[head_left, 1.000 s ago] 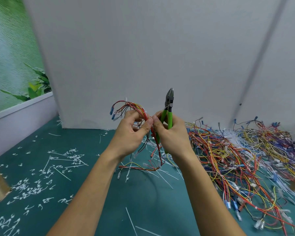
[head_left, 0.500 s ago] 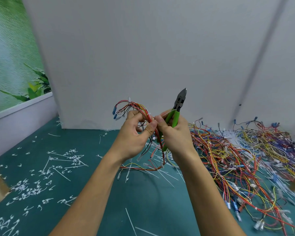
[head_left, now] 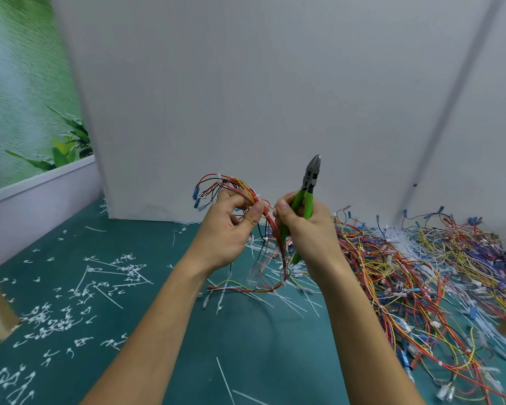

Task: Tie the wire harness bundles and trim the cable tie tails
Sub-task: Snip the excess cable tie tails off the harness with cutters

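risk points, left to right. the green mat (head_left: 260,346) at the left carries many cut tie tails (head_left: 56,317); a fresh offcut may fly and land in the work.

the left hand (head_left: 225,232) pinches the wire harness (head_left: 240,188) between thumb and curled fingers, raised above the mat at centre. the pinch covers only a short section. the lower run hangs free down to the mat among loose cable ties (head_left: 289,299) and could snag there or twist as a tie is drawn tight.

the right hand (head_left: 310,232) is wrapped round the green handles of the cutters (head_left: 311,176), nose pointing up, blades apparently together. its thumb sits just beside the left thumb, at the harness. with the tool in the same hand, the pull on a tie is likely weak, and the nose could nick insulation when turned to the tail.

the harness loops up and left from the pinch, blue connectors at its left end. a pile of further harnesses (head_left: 421,273) lies at the right.
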